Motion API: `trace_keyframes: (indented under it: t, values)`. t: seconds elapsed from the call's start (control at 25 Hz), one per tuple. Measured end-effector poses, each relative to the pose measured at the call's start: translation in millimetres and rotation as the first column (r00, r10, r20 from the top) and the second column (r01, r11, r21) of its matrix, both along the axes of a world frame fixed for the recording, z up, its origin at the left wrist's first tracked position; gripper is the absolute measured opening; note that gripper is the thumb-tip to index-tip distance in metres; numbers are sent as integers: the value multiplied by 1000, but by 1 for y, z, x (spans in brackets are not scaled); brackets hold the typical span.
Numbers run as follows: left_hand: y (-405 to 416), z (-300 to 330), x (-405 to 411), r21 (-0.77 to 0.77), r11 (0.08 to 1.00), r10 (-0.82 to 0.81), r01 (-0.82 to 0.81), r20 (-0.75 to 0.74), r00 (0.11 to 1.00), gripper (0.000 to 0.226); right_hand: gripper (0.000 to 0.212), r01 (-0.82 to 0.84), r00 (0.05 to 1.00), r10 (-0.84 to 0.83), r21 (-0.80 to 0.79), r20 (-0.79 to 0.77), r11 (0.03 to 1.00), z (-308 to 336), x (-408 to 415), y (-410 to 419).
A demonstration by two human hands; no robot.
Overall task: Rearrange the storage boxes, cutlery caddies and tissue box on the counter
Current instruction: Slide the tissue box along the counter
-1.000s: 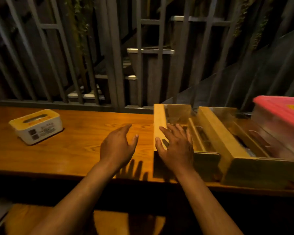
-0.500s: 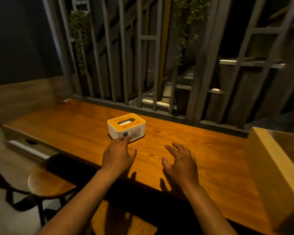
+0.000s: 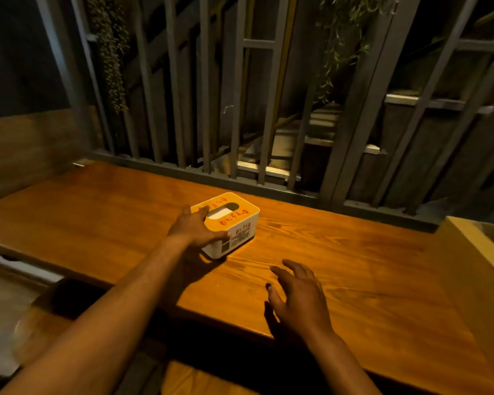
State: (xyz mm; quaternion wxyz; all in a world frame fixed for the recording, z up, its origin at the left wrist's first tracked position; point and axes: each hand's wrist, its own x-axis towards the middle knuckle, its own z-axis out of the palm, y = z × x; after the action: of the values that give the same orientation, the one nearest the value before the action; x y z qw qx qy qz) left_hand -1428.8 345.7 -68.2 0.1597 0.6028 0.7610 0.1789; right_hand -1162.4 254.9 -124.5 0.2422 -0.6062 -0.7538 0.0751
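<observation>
- Tissue box (image 3: pixel 234 226) mid-counter (image 3: pixel 354 266), near railing (image 3: pixel 240 178).
- Left hand (image 3: pixel 196 228) spread over box's near-left corner, thumb on the side; not yet clamped.
- Right hand (image 3: pixel 298 295) open, empty, right of box.
- Risk: one-corner grip, box could tip or skid.

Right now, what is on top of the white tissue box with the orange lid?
The left hand rests on the orange-lidded white tissue box, covering its near-left corner. White tissue shows in the slot; the contents below are hidden.
</observation>
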Motion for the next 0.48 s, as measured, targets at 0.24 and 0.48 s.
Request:
trace_keyframes:
  t: [0.24,0.48]
  values:
    - [-43,-7,53,48,999,9,-8,-22,1000,109,50,49,996,-49,1,-75,999,7,6,1]
    - [-91,-8,154,30,996,-86,87,-46,995,109,63,93,965,-79,42,-249,995,5,60,-34]
